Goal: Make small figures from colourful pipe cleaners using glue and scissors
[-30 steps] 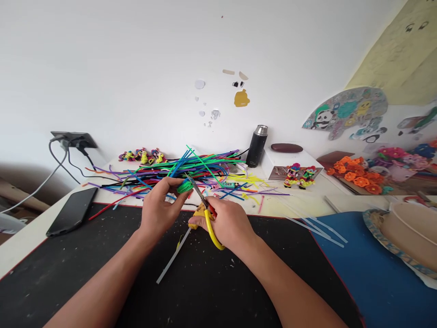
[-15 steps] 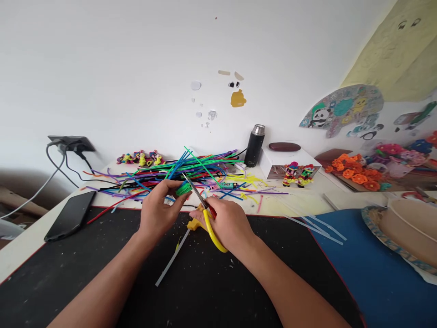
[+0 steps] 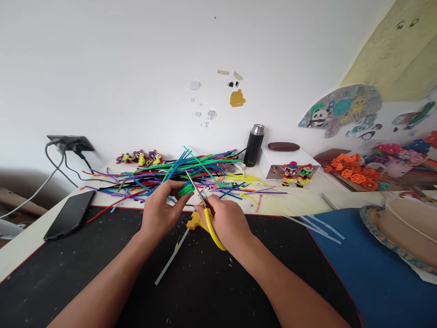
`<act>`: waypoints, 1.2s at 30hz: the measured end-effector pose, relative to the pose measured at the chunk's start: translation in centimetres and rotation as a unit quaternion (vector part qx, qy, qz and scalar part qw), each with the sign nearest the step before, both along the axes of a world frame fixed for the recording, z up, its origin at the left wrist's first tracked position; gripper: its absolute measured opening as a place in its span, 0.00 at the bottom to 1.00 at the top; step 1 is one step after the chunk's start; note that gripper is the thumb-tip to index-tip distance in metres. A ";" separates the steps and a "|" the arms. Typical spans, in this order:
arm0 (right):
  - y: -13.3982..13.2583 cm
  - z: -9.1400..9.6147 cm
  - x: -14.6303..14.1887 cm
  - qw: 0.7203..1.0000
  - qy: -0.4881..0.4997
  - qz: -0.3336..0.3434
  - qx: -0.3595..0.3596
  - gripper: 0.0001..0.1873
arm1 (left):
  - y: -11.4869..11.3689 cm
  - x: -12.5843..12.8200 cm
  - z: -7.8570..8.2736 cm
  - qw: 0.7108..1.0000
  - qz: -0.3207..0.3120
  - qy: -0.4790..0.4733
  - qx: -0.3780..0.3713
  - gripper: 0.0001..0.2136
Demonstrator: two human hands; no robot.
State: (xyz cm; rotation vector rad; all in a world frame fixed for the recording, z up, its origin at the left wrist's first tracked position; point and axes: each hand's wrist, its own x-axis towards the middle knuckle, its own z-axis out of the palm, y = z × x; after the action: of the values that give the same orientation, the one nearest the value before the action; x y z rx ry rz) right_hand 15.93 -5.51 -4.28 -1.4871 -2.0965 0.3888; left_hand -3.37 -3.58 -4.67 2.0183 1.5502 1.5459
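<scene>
Between the thumb and fingers of my left hand (image 3: pixel 162 205) is a small bright green fuzzy piece (image 3: pixel 185 188), apparently bundled pipe cleaner. My right hand (image 3: pixel 228 221) is closed round the yellow handles of a pair of scissors (image 3: pixel 212 231). The metal blades point up and left, right beside the green piece; whether they touch it I cannot tell. Below my hands a yellow glue gun (image 3: pixel 194 221) lies on the black mat (image 3: pixel 191 291), partly hidden by my right hand, with a translucent glue stick (image 3: pixel 171 257) reaching out of its back.
Behind my hands lies a heap of coloured pipe cleaners (image 3: pixel 205 164). A phone (image 3: pixel 70 215) is at the left, and a black flask (image 3: pixel 254 146) stands by a white box (image 3: pixel 290 159). Glue sticks (image 3: pixel 317 228) and a round basket (image 3: pixel 378 237) are at the right.
The scissor blades have shifted slightly and look closer together than before. My left hand and the green piece have moved a little to the right.
</scene>
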 end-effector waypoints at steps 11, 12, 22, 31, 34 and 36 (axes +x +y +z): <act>0.6 -0.8 0.8 0.933 0.327 0.054 -0.140 0.20 | 0.7 0.1 0.4 0.917 -0.188 -0.304 -0.179 0.20; 0.6 -0.7 0.7 0.923 0.346 0.062 -0.157 0.21 | 0.8 0.0 0.4 0.910 -0.197 -0.318 -0.180 0.19; 0.5 0.1 0.8 0.852 0.460 0.105 -0.227 0.34 | 0.9 0.0 1.1 0.859 -0.215 -0.415 -0.208 0.18; 0.4 0.4 1.0 0.877 0.415 0.143 -0.194 0.40 | 1.0 -0.2 0.9 0.854 -0.216 -0.421 -0.216 0.18; 0.4 0.4 1.0 0.921 0.342 0.088 -0.165 0.35 | 1.1 -0.3 0.6 0.847 -0.213 -0.435 -0.218 0.17; 0.3 0.6 1.1 0.962 0.253 0.048 -0.088 0.29 | 1.2 -0.4 0.5 0.844 -0.215 -0.442 -0.217 0.16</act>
State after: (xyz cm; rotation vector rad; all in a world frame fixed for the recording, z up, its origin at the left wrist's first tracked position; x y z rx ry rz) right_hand 17.02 -5.17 -3.67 -1.2150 -1.7567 0.9084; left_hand -3.76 -2.41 -4.17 1.0271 0.8701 1.4274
